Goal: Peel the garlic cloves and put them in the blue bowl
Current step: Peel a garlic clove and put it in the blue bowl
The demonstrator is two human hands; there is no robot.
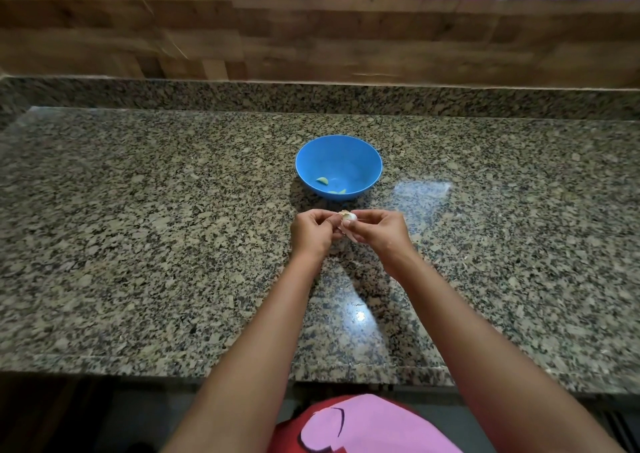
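From the head camera, the left hand (313, 233) and right hand (375, 231) meet just in front of the blue bowl (360, 162), both pinching one garlic clove (347, 218) between curled fingertips above the granite table (138, 227). Two peeled cloves (322, 180) lie inside the bowl, near its front wall.

Support surface: speckled granite countertop (156, 245), polished, grey-beige-black grain, with a raised granite lip (138, 94) of the same stone along the back edge. Front edge runs straight across the lower part of the view. Bright glare patches sit on the stone near centre front and to the right of centre.

Resting directly on it: one round blue plastic bowl (360, 155), upright, at mid-depth, roughly centred, casting a shadow to its left.
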